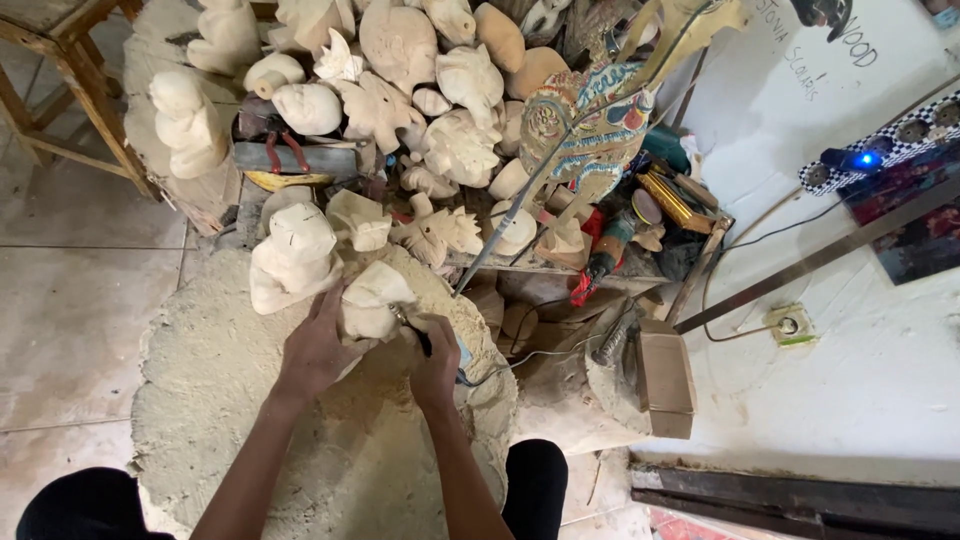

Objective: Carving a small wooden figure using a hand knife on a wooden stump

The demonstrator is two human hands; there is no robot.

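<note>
Dusty round wooden block (pixel 250 420) at lower centre, pale carvings heaped above. Left hand (pixel 318 350) closed around small unpainted wooden carving (pixel 372 305) at frame centre; right hand (pixel 436 358) gripping corded rotary tool (pixel 452 352) against it. Likely risks: bit skidding into left fingers, cord snagging.

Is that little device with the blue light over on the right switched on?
On: the dark device on the checkered surface shows a glowing blue light.
</note>
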